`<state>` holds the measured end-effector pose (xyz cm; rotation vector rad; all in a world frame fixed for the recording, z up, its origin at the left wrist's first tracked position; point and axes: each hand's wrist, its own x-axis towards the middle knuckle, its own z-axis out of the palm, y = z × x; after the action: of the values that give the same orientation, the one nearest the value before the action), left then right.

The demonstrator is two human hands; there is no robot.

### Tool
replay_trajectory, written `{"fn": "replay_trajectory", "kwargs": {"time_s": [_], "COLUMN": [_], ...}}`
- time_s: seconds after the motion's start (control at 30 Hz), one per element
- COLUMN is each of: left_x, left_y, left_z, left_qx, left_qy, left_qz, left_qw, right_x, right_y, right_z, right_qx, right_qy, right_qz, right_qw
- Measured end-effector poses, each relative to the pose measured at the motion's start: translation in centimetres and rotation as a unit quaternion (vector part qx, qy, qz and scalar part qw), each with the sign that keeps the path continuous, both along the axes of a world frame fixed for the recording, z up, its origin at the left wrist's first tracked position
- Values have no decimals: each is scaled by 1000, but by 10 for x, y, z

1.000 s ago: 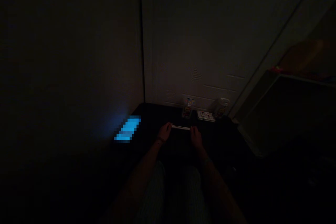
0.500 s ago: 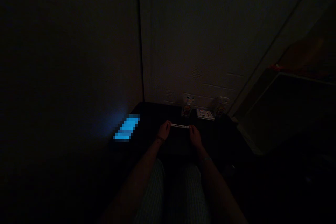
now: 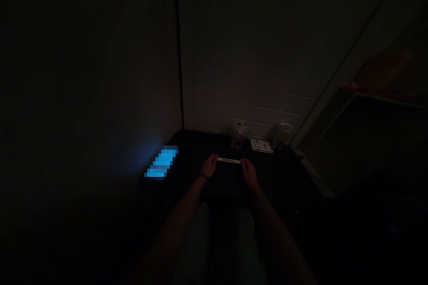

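Note:
In dim light, a slim white marker (image 3: 229, 160) with dark print along its side lies level between my two hands. My left hand (image 3: 209, 166) pinches its left end, and my right hand (image 3: 248, 172) has fingers closed at the other end. Both hands are over the dark table (image 3: 187, 182). Just beyond my right hand is a flat white pack (image 3: 261, 145) that looks like several similar markers side by side. The darkness hides fine detail of the fingertips.
A clear printed pouch (image 3: 238, 136) stands near the wall, with a second pouch (image 3: 281, 136) right of the white pack. At the table's left lies a glowing blue screen (image 3: 162, 163), pixelated. A pale wall (image 3: 247, 53) rises behind the table. My knees are below its front edge.

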<state>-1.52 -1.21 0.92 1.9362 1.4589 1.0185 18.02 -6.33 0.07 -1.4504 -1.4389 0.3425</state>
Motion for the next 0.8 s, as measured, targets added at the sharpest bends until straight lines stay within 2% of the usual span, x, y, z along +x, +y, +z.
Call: {"fn": "replay_trajectory", "kwargs": {"time_s": [0.33,0.57,0.8], "left_x": [1,1,2], "left_y": [4,1,-3], "left_z": [-5,-1,4], "left_qx": [6,17,28], "left_qy": [2,-16,-49], "left_qz": [14,-3,-14], "left_qw": [1000,1000,998], "right_x": [-1,-3,-5], "right_y": [-2,0,-2], "right_z": [3,8,11], "right_qx": [8,9,4], "right_qy": [23,32,32], "right_qz": [15,30,17], "right_qw": [1000,999,999]}}
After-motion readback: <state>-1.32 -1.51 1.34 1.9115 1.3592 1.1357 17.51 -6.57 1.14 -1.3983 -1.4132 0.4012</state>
